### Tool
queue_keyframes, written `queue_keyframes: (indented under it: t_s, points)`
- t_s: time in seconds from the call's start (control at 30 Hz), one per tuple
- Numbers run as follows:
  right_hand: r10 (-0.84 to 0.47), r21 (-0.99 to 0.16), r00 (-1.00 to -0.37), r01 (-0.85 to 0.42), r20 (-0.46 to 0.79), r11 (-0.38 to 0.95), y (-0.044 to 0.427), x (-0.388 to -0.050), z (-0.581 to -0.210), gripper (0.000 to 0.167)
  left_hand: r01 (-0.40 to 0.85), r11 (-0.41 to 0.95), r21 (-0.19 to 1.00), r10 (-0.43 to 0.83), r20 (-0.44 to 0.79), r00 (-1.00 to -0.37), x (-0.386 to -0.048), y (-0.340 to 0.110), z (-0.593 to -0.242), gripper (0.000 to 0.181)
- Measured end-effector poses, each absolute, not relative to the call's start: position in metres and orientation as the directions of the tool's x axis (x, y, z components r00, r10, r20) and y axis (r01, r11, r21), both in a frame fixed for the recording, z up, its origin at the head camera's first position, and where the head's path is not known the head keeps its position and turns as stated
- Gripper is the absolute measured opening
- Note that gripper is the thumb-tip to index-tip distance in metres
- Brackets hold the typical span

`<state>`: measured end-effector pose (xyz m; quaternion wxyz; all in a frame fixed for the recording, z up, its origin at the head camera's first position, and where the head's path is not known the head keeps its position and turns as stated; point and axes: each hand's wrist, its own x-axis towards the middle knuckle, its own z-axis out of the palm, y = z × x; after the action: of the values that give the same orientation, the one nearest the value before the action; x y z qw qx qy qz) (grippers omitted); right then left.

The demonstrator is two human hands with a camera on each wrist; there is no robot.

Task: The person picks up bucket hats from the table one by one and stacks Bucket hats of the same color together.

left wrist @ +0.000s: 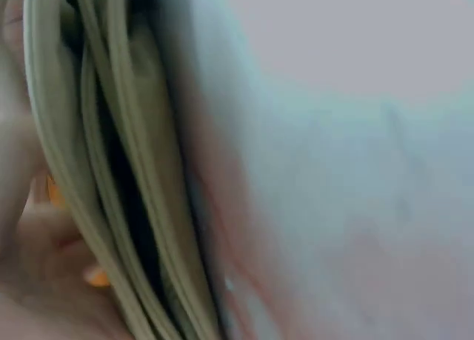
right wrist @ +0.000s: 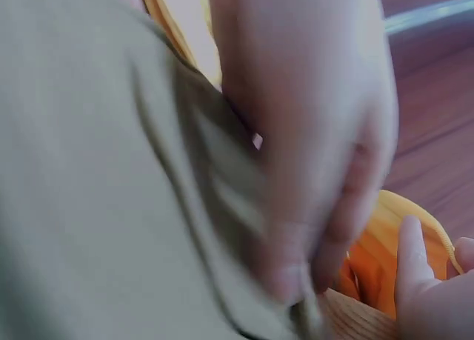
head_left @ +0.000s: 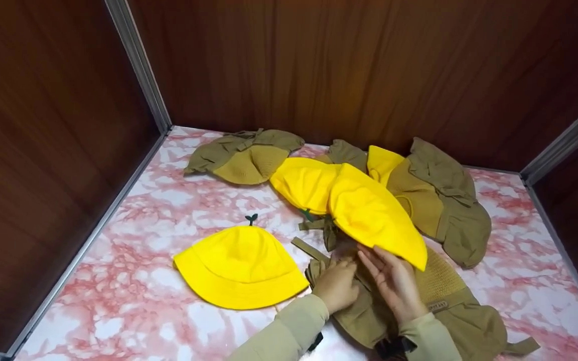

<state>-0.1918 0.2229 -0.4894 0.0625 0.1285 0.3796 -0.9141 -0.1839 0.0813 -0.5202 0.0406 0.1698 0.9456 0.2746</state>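
In the head view my left hand (head_left: 336, 286) has its fingers curled on a khaki sun hat (head_left: 369, 316). The right wrist view shows that hand pinching a fold of the khaki fabric (right wrist: 111, 192). My right hand (head_left: 394, 281) is beside it, palm turned inward and fingers fairly straight, touching the lower edge of a yellow bucket hat (head_left: 374, 205). That hat overlaps another yellow hat (head_left: 304, 183). Layered khaki brim edges (left wrist: 126, 162) fill the left of the left wrist view, partly hiding fingers there.
Left of my hands lies a yellow bucket hat (head_left: 244, 271) with a green sprout on top. Khaki hats lie at the back left (head_left: 246, 158) and right (head_left: 434, 200), with more yellow (head_left: 382, 160) between. Brown wood-grain panels (head_left: 319, 70) enclose the pink-and-white marbled surface (head_left: 143, 281).
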Motion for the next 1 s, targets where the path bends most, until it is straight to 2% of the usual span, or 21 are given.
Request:
queue_keyframes:
  t_s: [0.07,0.13,0.23,0.37,0.5,0.57,0.7,0.87,1.0]
  points:
    - [-0.022,-0.673,-0.963,0.205,-0.269,-0.711,0.22,-0.188,-0.491,0.019,0.215,0.681,0.7,0.239,0.065,-0.969,-0.189,0.081,-0.52,0.037]
    - [-0.019,-0.669,-0.966,0.193,-0.258,-0.718,0.216,-0.185,-0.493,0.021,0.116,0.487,0.865,0.119,0.065,-0.991,-0.194,0.081,-0.519,0.034]
    - [-0.018,-0.663,-0.967,0.188,-0.254,-0.724,0.211,-0.181,-0.495,0.02,-0.012,0.155,0.988,-0.008,-0.011,-1.0,-0.199,0.08,-0.518,0.04]
    - [0.001,-0.672,-0.961,0.192,-0.276,-0.715,0.199,-0.177,-0.494,0.019,-0.103,-0.214,0.971,0.025,-0.1,-0.995,-0.207,0.08,-0.512,0.045]
    - [0.034,-0.742,-0.948,0.225,-0.317,-0.631,0.184,-0.173,-0.495,0.023,-0.208,-0.544,0.813,0.127,-0.165,-0.978,-0.213,0.083,-0.508,0.049]
    - [0.047,-0.789,-0.944,0.244,-0.326,-0.564,0.177,-0.171,-0.497,0.024,-0.241,-0.615,0.751,0.157,-0.183,-0.97,-0.214,0.085,-0.507,0.057]
    - [0.04,-0.833,-0.942,0.274,-0.333,-0.481,0.168,-0.167,-0.5,0.028,-0.272,-0.638,0.721,0.154,-0.226,-0.962,-0.214,0.086,-0.506,0.074]
    - [0.027,-0.819,-0.941,0.278,-0.336,-0.503,0.169,-0.161,-0.501,0.027,-0.273,-0.653,0.706,0.155,-0.229,-0.961,-0.216,0.083,-0.502,0.09]
    - [0.034,-0.804,-0.951,0.239,-0.306,-0.544,0.174,-0.157,-0.499,0.016,-0.277,-0.695,0.664,0.192,-0.2,-0.961,-0.218,0.078,-0.499,0.092]
